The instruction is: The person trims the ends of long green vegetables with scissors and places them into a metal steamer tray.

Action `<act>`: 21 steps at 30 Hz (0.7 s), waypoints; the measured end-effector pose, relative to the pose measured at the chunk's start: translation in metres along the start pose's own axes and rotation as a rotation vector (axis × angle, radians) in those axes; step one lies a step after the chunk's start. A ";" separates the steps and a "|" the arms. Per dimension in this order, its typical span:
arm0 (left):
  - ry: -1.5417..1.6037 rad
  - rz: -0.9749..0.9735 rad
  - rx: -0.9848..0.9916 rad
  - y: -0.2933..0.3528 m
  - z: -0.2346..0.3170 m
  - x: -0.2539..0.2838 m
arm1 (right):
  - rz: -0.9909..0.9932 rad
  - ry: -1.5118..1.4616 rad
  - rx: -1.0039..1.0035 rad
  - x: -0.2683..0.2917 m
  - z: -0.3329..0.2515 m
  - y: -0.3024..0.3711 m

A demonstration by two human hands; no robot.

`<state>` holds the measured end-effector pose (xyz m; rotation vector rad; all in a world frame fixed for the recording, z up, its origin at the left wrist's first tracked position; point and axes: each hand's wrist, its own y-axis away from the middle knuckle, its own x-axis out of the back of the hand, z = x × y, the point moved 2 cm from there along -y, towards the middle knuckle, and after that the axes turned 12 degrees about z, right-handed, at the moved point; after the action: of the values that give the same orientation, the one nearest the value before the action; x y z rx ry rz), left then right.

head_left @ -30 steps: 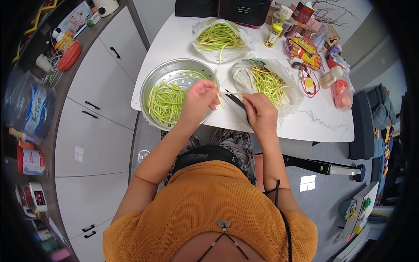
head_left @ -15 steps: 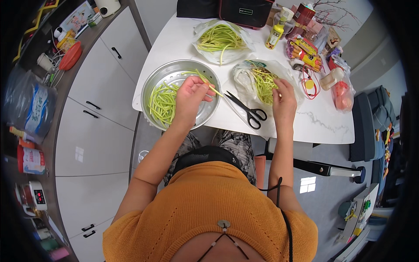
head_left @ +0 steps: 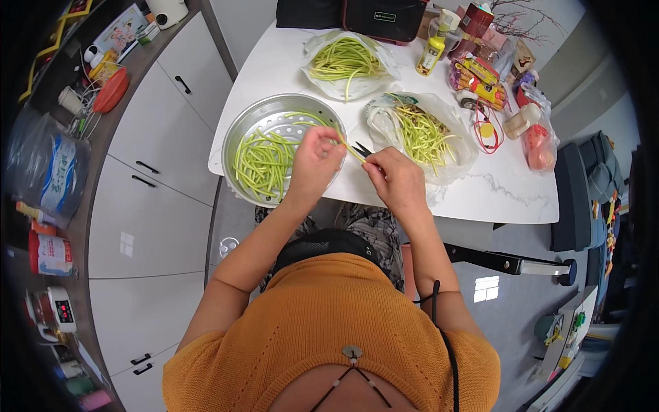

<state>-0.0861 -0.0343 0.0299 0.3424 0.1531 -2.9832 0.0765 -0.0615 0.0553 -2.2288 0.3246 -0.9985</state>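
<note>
My left hand (head_left: 318,161) pinches a thin green vegetable stem (head_left: 353,150) above the right rim of the round metal pan (head_left: 230,141). The fingertips of my right hand (head_left: 398,178) are closed on the stem's other end. Cut green stems (head_left: 261,161) lie in the pan, mostly on its left side, over a bottom with holes. Under my right hand are black scissors (head_left: 362,147); only their blades show. Right of them lies an open plastic bag (head_left: 461,145) with thin yellow-green tips and brownish scraps (head_left: 425,137).
Longer green stems (head_left: 347,58) fill another plastic bag (head_left: 391,58) at the back of the white table (head_left: 508,196). A yellow bottle (head_left: 431,55), snack packs (head_left: 477,79) and a red cord (head_left: 489,134) stand or lie at the right. A dark case (head_left: 384,19) sits behind.
My right hand has moved left from the scrap bag to the stem and now grips its end, covering the scissors' handles. My left hand has shifted slightly right and down.
</note>
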 end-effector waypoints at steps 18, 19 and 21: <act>-0.736 -0.102 -0.943 0.018 0.009 -0.007 | -0.118 -0.724 -0.526 0.006 0.021 0.010; -0.711 -0.134 -0.922 0.021 0.006 -0.010 | -0.099 -0.780 -0.523 0.005 0.022 0.010; -0.660 -0.199 -0.878 0.026 0.002 -0.015 | -0.061 -0.892 -0.518 0.004 0.022 0.011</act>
<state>-0.0684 -0.0588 0.0326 -0.7610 1.3747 -2.6576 0.0954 -0.0610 0.0396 -2.8955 0.1050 0.1539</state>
